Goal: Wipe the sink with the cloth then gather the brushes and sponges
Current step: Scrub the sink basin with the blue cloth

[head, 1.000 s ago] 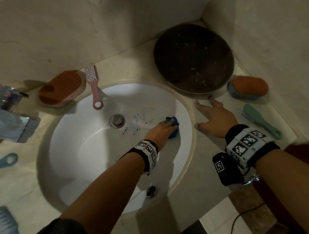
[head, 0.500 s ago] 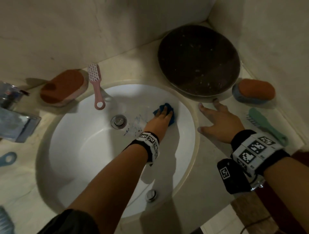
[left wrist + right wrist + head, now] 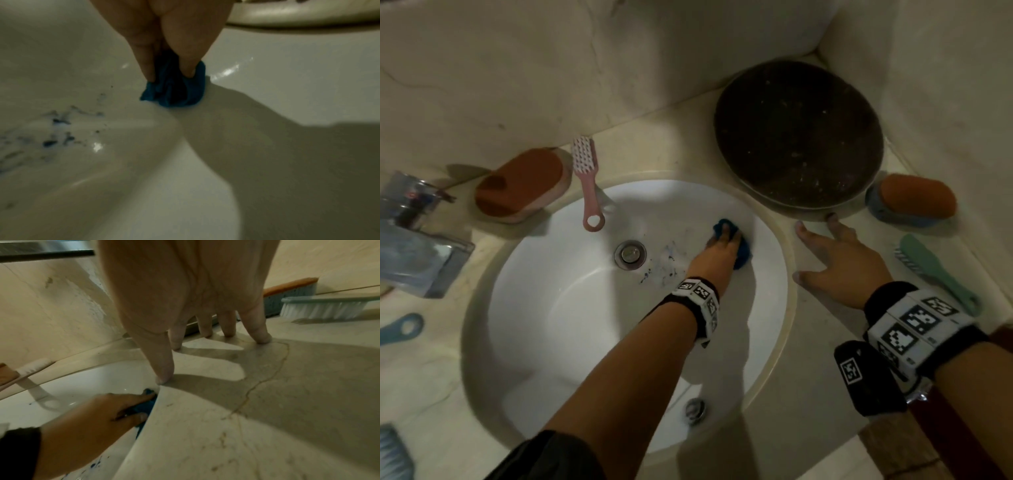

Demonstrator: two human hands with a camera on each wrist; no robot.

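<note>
- Head view: the left hand [image 3: 717, 255] presses a crumpled blue cloth [image 3: 736, 246] against the smooth white sink [image 3: 558, 308], right of the metal drain [image 3: 630, 254], beside blue smears [image 3: 664, 267]. The right hand [image 3: 839, 267], its grip loose and fingers spread, rests on the pale stone surface [image 3: 808, 394]. A pink brush [image 3: 587, 181], oval orange sponges [image 3: 524, 185] [image 3: 914, 200] and a green brush [image 3: 935, 270] lie around the rim.
- Left wrist view: fingers [image 3: 185, 53] pinch the bunched cloth [image 3: 174, 87] on glossy porcelain.
- Right wrist view: straight fingertips [image 3: 164, 378] touch the cracked surface [image 3: 267, 402] at the sink's edge.
</note>
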